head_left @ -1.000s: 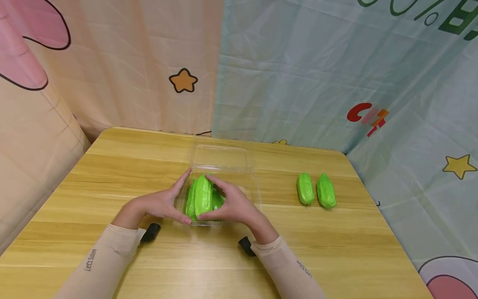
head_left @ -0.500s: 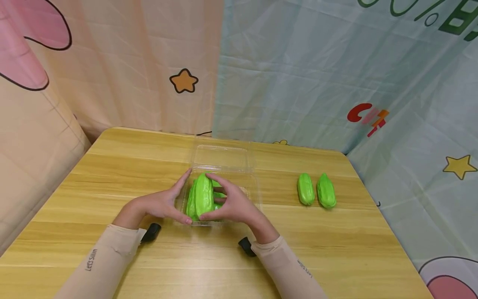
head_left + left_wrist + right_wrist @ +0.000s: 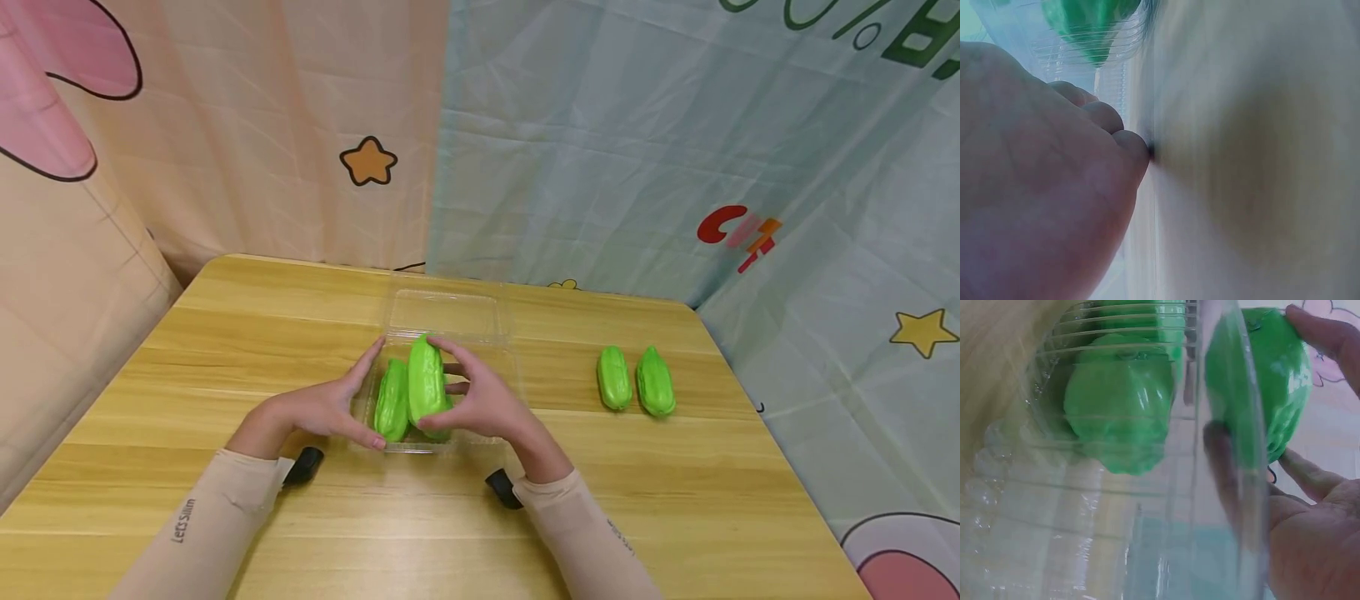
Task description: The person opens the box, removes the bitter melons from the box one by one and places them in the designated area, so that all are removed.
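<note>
My right hand grips a ribbed green gourd lengthwise, thumb at the near end and fingers at the far end. In the right wrist view this gourd is up above the container's wall. An open clear plastic container stands under it. Two other green gourds are inside: one lies along the left wall, and another is mostly hidden under the held one in the head view. My left hand rests against the container's left side, thumb at the front corner and forefinger at the back corner.
The container's clear lid is folded back behind it. Two more green gourds, a blunt one and a pointed one, lie on the wooden table to the right. Printed curtains hang behind the table.
My right hand has moved the held gourd rightward and up inside the container, away from the gourd at the left wall. My left hand has stayed in place.
</note>
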{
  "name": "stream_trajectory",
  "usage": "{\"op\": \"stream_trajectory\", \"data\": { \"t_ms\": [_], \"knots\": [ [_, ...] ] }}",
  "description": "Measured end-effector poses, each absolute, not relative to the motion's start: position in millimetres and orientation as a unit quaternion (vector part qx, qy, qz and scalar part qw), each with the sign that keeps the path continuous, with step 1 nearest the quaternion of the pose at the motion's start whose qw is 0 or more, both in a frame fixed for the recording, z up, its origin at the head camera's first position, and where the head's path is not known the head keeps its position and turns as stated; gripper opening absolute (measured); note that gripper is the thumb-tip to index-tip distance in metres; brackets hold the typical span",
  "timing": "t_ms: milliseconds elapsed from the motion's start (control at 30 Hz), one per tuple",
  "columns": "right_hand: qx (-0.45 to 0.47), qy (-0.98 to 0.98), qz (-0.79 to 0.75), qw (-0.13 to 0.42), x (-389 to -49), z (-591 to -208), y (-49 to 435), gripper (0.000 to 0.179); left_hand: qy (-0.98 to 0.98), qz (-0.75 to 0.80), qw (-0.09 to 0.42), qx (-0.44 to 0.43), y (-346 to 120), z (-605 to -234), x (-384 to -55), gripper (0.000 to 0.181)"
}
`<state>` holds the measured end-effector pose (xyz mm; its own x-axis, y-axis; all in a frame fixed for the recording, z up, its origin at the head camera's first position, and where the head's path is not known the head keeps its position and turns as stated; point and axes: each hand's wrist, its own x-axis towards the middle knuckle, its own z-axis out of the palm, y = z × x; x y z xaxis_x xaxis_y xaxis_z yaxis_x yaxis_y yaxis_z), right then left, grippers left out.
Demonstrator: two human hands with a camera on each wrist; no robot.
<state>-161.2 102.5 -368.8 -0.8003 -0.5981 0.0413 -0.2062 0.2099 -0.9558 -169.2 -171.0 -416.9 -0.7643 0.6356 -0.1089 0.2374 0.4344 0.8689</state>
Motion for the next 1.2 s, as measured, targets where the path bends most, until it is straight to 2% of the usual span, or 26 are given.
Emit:
{"op": "stream_trajectory", "data": {
  "t_ms": [300,1200],
  "knots": [
    [-0.235,0.773,-0.566,0.166,-164,-364,113,0.106,0.819,0.46,0.215,0.266,-171,-417,-169,0.142],
    [-0.247,0.751,-0.592,0.159,-167,-339,152,0.104,0.823,0.457,0.21,0.266,-170,-417,-168,0.143]
  ]
}}
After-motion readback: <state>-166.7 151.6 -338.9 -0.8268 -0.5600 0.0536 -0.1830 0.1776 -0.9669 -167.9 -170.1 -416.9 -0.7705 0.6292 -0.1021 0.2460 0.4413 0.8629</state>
